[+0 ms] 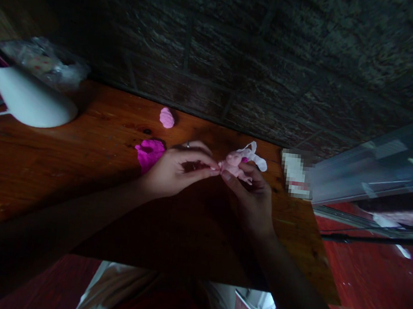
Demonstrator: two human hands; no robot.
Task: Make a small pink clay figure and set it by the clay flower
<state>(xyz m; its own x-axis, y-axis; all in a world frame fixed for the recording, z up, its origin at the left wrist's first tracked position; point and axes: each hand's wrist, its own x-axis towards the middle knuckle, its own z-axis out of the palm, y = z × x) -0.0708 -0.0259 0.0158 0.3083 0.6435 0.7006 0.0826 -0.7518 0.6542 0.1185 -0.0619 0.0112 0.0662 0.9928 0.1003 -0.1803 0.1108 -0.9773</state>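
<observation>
Pale pink clay figure point(234, 161) held btwn both hands above surface point(102, 129); L hand point(170, 168) & R hand point(256, 194) nearly closed, fingertips pinching it.

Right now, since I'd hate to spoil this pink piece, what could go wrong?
The left hand pinches at one end of the pale pink piece while the right hand grips it, so pulling might stretch or tear it. The magenta piece sits right by the left hand, which could brush or flatten it.
</observation>
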